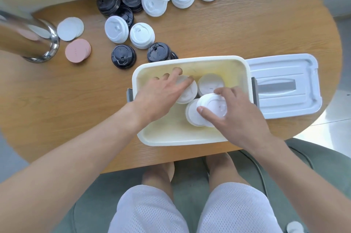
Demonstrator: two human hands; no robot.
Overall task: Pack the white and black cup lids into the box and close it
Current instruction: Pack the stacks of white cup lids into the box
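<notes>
Oval wooden table (228, 29), green seat (190, 175)

A single wide-angle camera is sitting on the person's head, looking forward and steeply down, so it is taking in the rounded wooden counter (228, 29) from above. It is hanging close over the open cream plastic box (191, 138), which is lying near the middle of the picture, with both forearms reaching in from the bottom corners. The view is bending at its edges, curving the counter's far rim. The person's own knees and white mesh shorts (152, 211) are showing directly below, at the bottom edge.
</notes>
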